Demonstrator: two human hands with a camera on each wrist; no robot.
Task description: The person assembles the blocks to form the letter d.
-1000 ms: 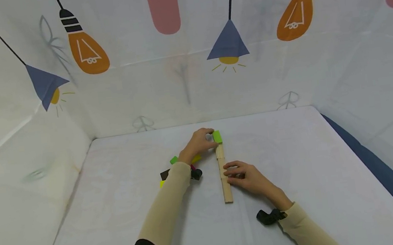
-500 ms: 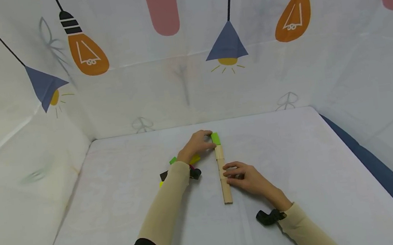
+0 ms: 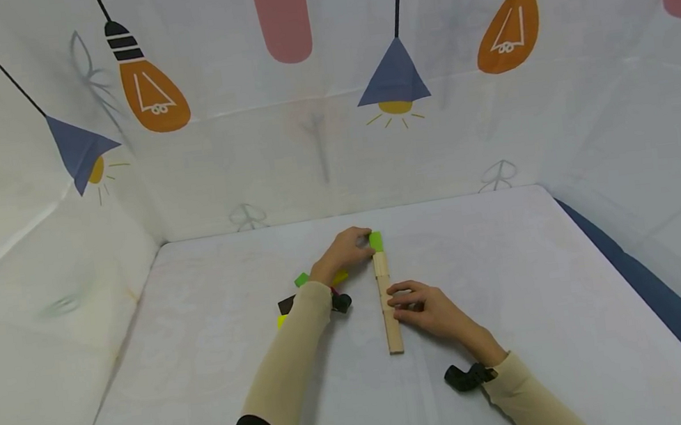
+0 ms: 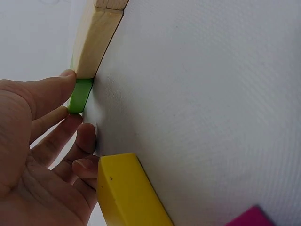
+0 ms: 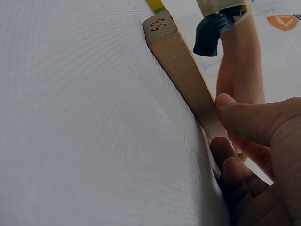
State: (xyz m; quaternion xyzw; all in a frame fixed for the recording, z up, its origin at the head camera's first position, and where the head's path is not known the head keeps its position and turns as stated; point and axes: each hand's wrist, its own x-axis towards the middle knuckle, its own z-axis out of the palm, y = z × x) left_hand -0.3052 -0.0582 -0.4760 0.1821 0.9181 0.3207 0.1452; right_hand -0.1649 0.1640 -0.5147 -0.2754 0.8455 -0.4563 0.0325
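A straight row of pale wooden blocks (image 3: 394, 336) lies on the white table, running away from me. At its far end sits a small green block (image 3: 376, 241), touching the last wooden block. My left hand (image 3: 345, 250) pinches this green block (image 4: 81, 96) between thumb and index finger; its other fingers hang loosely beside it. My right hand (image 3: 430, 309) touches the right side of the row near its middle with fingertips and thumb. In the right wrist view, the near wooden block (image 5: 183, 75) bears the number 53 on its end.
Left of the row lie loose blocks, partly hidden by my left arm: a green block (image 3: 301, 279), a dark brown block (image 3: 286, 305), a yellow block (image 4: 127, 188) and a magenta block (image 4: 254, 219). White sheets (image 3: 328, 158) printed with lamps surround the table.
The green block tilted slightly left half a second ago and now stands straighter, in line with the row. My left fingers shifted slightly with it. My right hand has stayed in place.
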